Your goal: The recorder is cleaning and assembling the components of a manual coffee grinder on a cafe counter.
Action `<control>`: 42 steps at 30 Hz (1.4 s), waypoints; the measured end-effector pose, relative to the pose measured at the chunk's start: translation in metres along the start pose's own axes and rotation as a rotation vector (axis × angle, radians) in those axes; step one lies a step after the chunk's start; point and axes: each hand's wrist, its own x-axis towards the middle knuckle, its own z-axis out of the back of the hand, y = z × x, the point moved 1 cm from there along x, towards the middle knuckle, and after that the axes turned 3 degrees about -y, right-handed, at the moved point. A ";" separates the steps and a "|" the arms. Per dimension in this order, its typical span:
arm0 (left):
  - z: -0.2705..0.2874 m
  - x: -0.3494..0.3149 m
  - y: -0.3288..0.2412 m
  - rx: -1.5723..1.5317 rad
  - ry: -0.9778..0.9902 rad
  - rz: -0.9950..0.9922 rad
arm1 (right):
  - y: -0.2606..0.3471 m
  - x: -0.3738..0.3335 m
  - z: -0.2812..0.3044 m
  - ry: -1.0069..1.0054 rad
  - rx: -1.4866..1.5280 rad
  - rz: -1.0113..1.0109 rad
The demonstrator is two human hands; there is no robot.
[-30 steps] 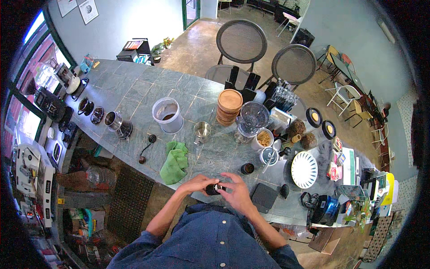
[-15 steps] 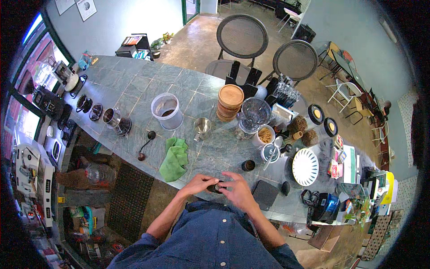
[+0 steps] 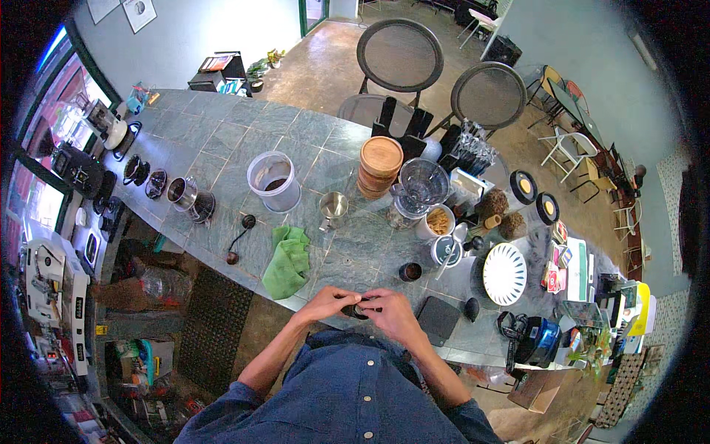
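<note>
Both my hands meet at the counter's near edge, over a small dark round thing (image 3: 358, 311) that my fingers partly hide. The fingers of my left hand (image 3: 333, 302) close on its left side. From the right, my right hand (image 3: 390, 312) bends its fingers onto the top of it, fingertips close to my left thumb. Ahead and to the right stands a small dark cup (image 3: 410, 272). A flat black mat (image 3: 438, 320) lies beside my right hand, and a crumpled green cloth (image 3: 287, 263) is left of my left hand.
On the grey tiled counter (image 3: 325, 166) stand a steel pitcher (image 3: 334, 210), a white tub (image 3: 289, 194), a long-handled scoop (image 3: 240, 235), stacked wooden lids (image 3: 381, 157) and a clear blender jar (image 3: 423, 181). Farther right are a striped white plate (image 3: 504, 274) and a black bulb-shaped thing (image 3: 472, 311).
My right hand's fingers, raised and spread before, have come down and curled onto the small dark round thing. The left hand stays nearly in place.
</note>
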 end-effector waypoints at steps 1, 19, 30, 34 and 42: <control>0.000 -0.001 -0.002 -0.020 0.008 0.000 | 0.000 0.000 -0.001 -0.003 -0.021 0.019; -0.008 -0.003 0.019 -0.092 -0.117 -0.031 | 0.017 -0.009 -0.016 -0.202 -0.056 -0.076; -0.027 -0.009 0.030 -0.258 -0.092 -0.149 | 0.022 -0.007 -0.019 -0.206 -0.069 -0.076; -0.033 -0.015 0.043 -0.268 -0.178 -0.149 | 0.034 -0.006 -0.012 -0.159 -0.070 0.005; -0.007 -0.021 0.041 -0.569 -0.261 -0.138 | 0.008 0.042 -0.006 -0.233 0.295 -0.244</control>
